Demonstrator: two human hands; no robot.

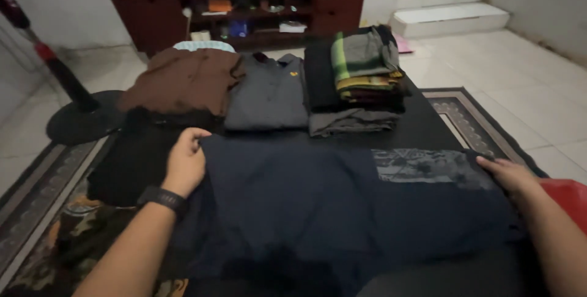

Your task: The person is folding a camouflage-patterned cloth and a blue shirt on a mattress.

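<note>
Head view, looking down over a dark surface on which clothes are laid out. A dark navy garment (342, 205) with a pale grey printed panel (428, 167) lies spread flat in the foreground, between the person's two hands. The left hand (185, 161), with a black wristband (162, 198) on its wrist, rests at the garment's upper left corner; its fingers (194, 136) are curled and pressed together, pinching the fabric edge. The right hand (512, 176) lies palm down on the garment's right edge beside the printed panel, its fingers (489, 163) extended and close together, flat on the cloth; whether they grip the fabric cannot be told. Beyond the garment, from left to right, lie a brown folded garment (183, 81), a grey folded shirt (268, 95), and a stack of folded clothes (358, 77) topped by a green striped piece. A black cloth (131, 159) lies just left of the left hand. A patterned rug (471, 119) shows beneath the surface on a pale tiled floor (526, 77). At the rear stand a dark wooden shelf unit (244, 9) and white steps (446, 9); a fan base (76, 119) stands at the left, and a red object (568, 194) lies at the right edge.
</note>
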